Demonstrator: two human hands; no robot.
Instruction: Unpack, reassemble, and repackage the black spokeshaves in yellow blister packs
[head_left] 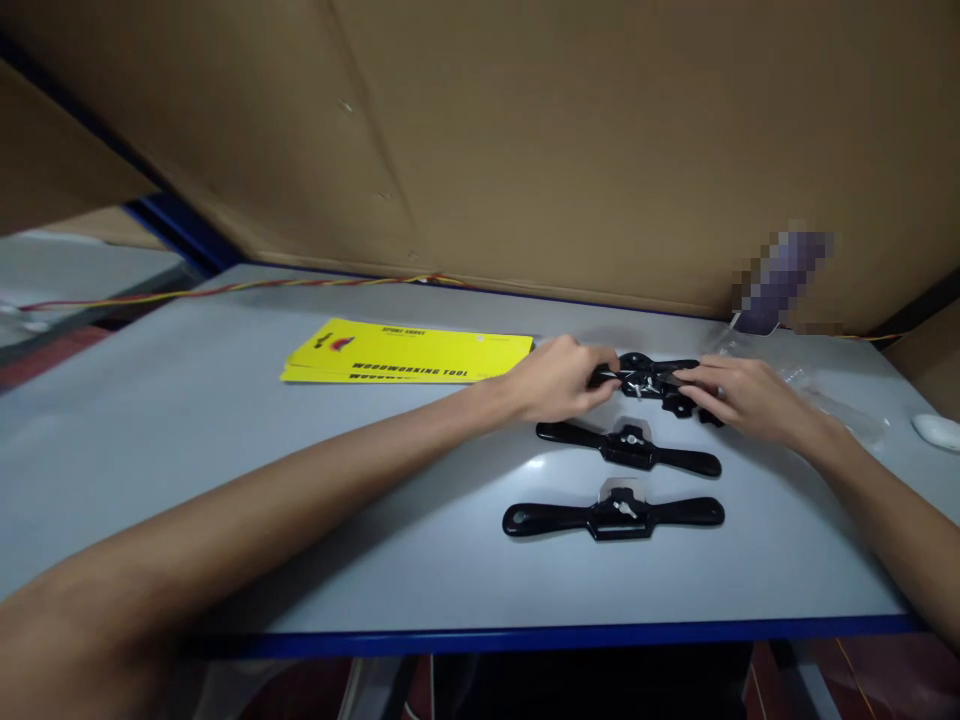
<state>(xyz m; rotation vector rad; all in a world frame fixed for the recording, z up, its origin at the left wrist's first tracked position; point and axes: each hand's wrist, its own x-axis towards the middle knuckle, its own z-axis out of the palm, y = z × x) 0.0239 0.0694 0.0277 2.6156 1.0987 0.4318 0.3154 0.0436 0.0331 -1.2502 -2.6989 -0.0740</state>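
Observation:
In the head view, my left hand (566, 378) is closed in a pinch on a black tool handle (602, 375) beside a group of black metal parts (637, 364) with small silver screws (643, 386). On the other side of that group, my right hand (739, 395) pinches something dark and too small to name. Nearer the front lie two black spokeshaves, each with a blade and a silver screw: one (634, 450) just below my hands, the other (622, 515) closer to the table's front edge.
Yellow printed cards (412, 352) lie left of my left hand. Clear plastic packaging (847, 412) is at the right, with a white mouse-like object (937, 432) farther right. A twisted cable (300, 284) runs along the back. Cardboard panels (525, 150) stand behind the grey table (375, 560).

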